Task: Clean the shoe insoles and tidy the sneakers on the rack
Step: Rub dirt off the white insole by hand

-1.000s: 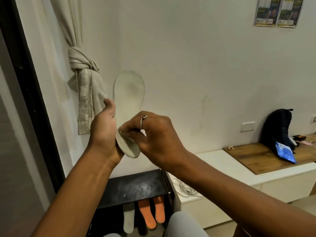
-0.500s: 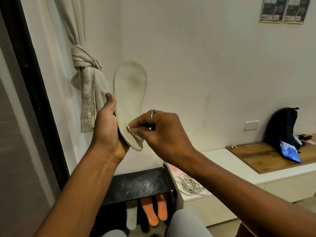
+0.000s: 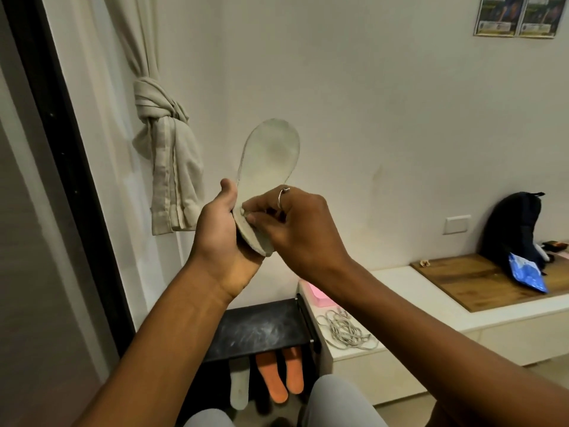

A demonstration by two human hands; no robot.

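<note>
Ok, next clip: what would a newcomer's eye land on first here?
The grey insole, held upright mid-frame in the left hand while the right hand pinches a small pale scrap against its lower part. Next, the knotted curtain to their left, and two orange insoles under the black rack top below.

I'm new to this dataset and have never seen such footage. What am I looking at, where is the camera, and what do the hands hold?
No machine here: a person works with bare hands, filmed by one camera on their head, looking forward and down. The left hand holds a pale insole upright by its heel; the right hand pinches a small pale scrap, perhaps a wipe, against that heel. Below stands a black rack with two orange insoles and a whitish insole under its top shelf. Loose laces lie on the white bench beside it.
</note>
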